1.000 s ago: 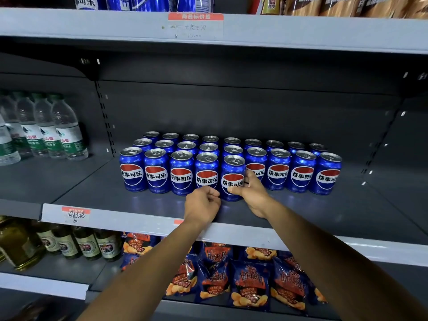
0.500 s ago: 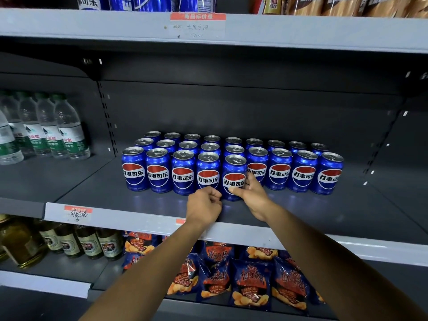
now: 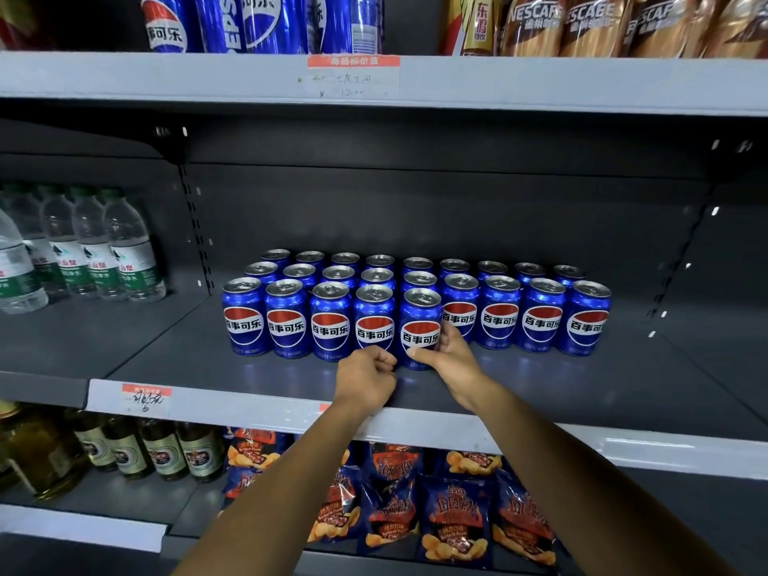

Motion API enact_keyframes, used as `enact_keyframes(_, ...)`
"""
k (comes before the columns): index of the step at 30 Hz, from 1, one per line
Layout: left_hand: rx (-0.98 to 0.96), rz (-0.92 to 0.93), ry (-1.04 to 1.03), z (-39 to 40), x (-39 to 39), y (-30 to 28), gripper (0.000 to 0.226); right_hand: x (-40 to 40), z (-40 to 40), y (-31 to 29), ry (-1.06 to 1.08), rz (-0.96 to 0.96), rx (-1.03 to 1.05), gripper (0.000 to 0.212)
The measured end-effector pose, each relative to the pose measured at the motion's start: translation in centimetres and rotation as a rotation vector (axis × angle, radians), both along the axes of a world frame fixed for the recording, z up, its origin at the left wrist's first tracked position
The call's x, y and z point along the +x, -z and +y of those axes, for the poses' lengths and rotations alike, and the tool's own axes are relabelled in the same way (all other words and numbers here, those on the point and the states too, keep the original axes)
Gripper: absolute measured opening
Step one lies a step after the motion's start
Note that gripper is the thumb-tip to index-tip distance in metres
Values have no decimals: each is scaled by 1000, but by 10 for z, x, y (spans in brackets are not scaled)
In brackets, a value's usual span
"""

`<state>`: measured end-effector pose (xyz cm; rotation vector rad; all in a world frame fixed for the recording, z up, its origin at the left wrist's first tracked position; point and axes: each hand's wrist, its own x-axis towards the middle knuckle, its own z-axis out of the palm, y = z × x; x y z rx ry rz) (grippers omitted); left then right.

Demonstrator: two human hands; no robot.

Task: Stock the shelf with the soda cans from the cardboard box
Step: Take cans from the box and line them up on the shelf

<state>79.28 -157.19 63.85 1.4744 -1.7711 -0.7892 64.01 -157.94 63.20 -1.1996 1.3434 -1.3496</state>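
Several blue soda cans (image 3: 330, 320) with red, white and blue logos stand in rows on the grey middle shelf (image 3: 623, 388). One front can (image 3: 420, 318) stands slightly forward of the others, upright. My right hand (image 3: 451, 359) grips its lower right side, thumb across its front. My left hand (image 3: 365, 378) is curled into a loose fist just left of that can's base and holds nothing I can see. The cardboard box is out of view.
Water bottles (image 3: 104, 247) stand on the shelf section to the left. Tall blue cans (image 3: 266, 22) and coffee packs (image 3: 590, 27) fill the shelf above. Below are glass bottles (image 3: 166, 451) and crisp bags (image 3: 453, 517). Bare shelf floor lies right of the cans.
The view has tilted up a little. My right hand has shifted slightly on the front can; my left fist stays beside it.
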Motion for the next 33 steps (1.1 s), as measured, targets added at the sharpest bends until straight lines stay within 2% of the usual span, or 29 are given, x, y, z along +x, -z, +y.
enact_keyframes(3, 21, 10, 7, -1, 2, 0, 25, 1, 1, -1, 1, 27, 31, 72)
enact_keyframes(7, 8, 15, 5, -2, 3, 1, 23, 0, 6, -2, -1, 65, 88, 75)
enact_keyframes(13, -26, -29, -20, -4, -1, 3, 23, -12, 16, -2, 20, 104, 147, 110)
enact_keyframes(17, -30, -43, -37, -5, 0, 4, 21, -22, 41, -17, -7, 216, 231, 84)
enact_keyframes(25, -65, -156, -44, 5, -10, -2, 20, -70, 80, -25, 50, 300, 343, 94)
enact_keyframes(29, -101, -198, -13, 20, -17, -6, 21, -101, 103, -33, 90, 179, 355, 91)
enact_keyframes(33, -160, -183, 25, 43, -37, -9, 21, -122, 125, -39, 75, 57, 332, 63)
